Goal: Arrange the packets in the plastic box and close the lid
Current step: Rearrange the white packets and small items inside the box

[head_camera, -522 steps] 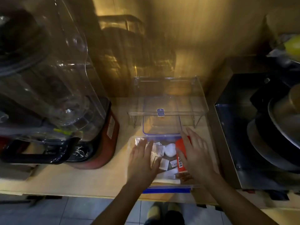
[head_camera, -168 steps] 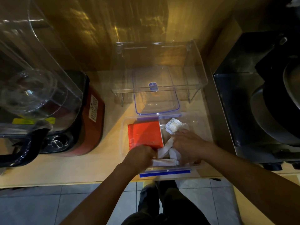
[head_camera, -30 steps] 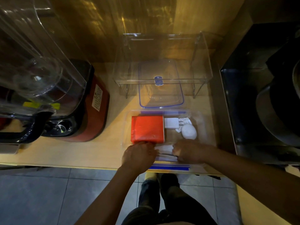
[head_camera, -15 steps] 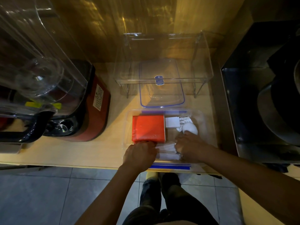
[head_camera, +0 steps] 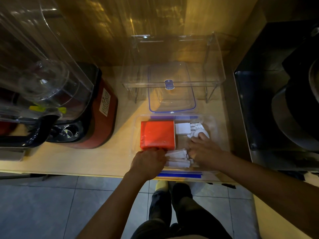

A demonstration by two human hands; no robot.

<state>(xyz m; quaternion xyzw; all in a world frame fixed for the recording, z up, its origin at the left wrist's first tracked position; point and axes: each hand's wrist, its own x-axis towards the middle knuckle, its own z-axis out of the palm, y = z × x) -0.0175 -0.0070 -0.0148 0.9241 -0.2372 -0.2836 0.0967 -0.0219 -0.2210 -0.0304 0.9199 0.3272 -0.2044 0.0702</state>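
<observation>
There is only the head view. Just below the middle of the frame a clear plastic box [head_camera: 138,135] sits open at the near edge of a wooden counter [head_camera: 86,157]. Inside it, a red packet [head_camera: 158,133] lies flat in the left half, and a small white packet [head_camera: 182,128] lies beside it to the right, with a few crumpled white packets [head_camera: 196,127] and a round white object [head_camera: 203,135] further right. Along the lower side of the box a row of white sachets [head_camera: 177,157] lies stacked between the two hands.

The left hand [head_camera: 148,163] is curled at the lower edge of the red packet, its fingers bent and close together; whether they pinch the packet or only press on it cannot be told. The right hand [head_camera: 205,150] lies over the right part of the box, fingers stretched and loosely together, the tips touching the round white object.

The lid [head_camera: 172,100], clear with a blue rim, lies apart from the box, directly above it in the frame, partly under a clear acrylic stand [head_camera: 215,66]. A blender [head_camera: 69,109] stands at the left.

By my judgement the arranging is nearly done: the large packet and the sachets look settled, and only the small pieces at the right seem loose. Fetching and pressing on the lid is all still to do.
</observation>
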